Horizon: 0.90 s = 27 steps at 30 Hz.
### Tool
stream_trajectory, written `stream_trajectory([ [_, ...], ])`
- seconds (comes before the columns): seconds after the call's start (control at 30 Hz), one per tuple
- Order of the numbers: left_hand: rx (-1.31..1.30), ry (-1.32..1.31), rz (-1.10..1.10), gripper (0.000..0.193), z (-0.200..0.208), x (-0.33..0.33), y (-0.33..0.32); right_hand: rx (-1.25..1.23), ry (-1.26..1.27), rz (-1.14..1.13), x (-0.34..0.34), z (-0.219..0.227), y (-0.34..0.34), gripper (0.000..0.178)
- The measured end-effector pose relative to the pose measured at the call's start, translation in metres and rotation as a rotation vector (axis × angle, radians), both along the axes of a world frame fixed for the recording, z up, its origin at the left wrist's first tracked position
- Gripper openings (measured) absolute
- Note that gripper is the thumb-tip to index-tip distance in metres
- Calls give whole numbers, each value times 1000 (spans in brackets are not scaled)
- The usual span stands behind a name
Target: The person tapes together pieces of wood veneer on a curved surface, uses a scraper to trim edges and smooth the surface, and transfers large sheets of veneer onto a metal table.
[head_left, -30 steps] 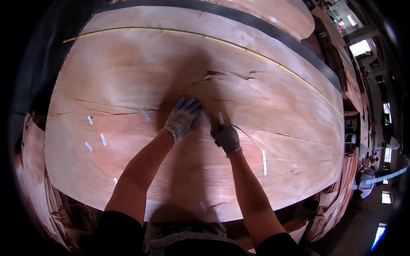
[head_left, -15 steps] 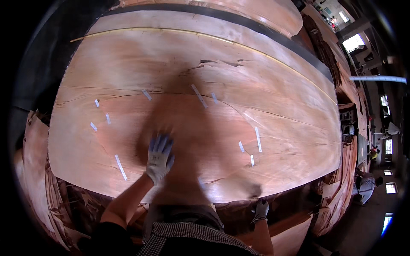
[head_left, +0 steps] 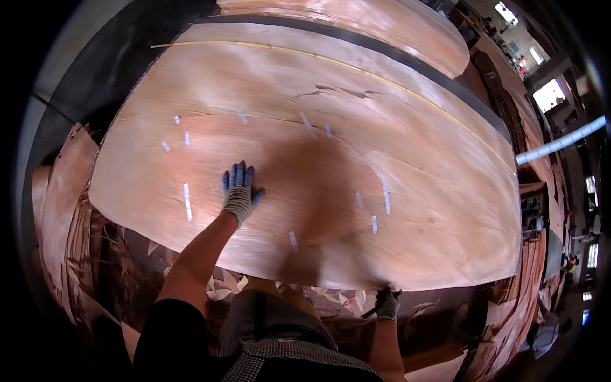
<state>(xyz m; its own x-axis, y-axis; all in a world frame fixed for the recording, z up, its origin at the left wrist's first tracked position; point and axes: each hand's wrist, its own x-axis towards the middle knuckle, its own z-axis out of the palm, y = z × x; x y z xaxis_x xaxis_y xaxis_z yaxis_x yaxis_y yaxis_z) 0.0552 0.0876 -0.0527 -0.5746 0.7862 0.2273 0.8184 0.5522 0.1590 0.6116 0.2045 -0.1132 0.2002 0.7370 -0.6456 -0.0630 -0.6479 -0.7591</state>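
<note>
So, dumping what I'm watching on my feed, biggest stuff first:

Veneer sheet: huge thin sheet of reddish wood veneer (head_left: 394, 210), lying flat on top of a stack and filling most of the view. Its near edge runs just in front of the body.

Handling guess: I'd call it light for its size but floppy and really fragile. I see long cracks along the grain, one open split (head_left: 337, 90) up near the far side, and it's patched all over. I'd take it along the near edge with hands spread wide, not at one corner, or I reckon it tears.

Other stacks: another veneer pile (head_left: 356, 25) beyond a dark gap, plus ragged offcuts (head_left: 63, 210) down on the left.

Tape strips: small pale pieces of tape (head_left: 187, 202) scattered over the sheet, seemingly across cracks.

Left hand: gloved left hand (head_left: 239, 194) lies flat on the sheet, fingers stretched out and slightly spread, palm down, gripping nothing. The sheet is under the whole hand, well inside the near edge, with a tape strip just to its left.

Right hand: gloved right hand (head_left: 386, 304) is low at the near edge, fingers curled. Looks like it pinches the edge, but I can't tell for sure; it's small and dark there.
</note>
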Motion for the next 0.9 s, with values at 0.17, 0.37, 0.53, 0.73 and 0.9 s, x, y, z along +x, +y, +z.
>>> stream_trajectory([
  [0.17,2,-62,28,75,8,11,-9,-164,221,145,41,14,-5,27],
  [0.37,-2,-116,44,80,13,14,-12,-178,179,168,60,30,-21,26],
  [0.53,-7,-140,36,84,18,19,-15,-103,87,276,57,43,-33,28],
  [0.73,-14,-110,43,82,7,19,-28,-165,-33,418,24,62,-71,27],
  [0.9,-43,38,-1,78,-8,6,-34,-132,-201,515,36,78,-102,19],
])
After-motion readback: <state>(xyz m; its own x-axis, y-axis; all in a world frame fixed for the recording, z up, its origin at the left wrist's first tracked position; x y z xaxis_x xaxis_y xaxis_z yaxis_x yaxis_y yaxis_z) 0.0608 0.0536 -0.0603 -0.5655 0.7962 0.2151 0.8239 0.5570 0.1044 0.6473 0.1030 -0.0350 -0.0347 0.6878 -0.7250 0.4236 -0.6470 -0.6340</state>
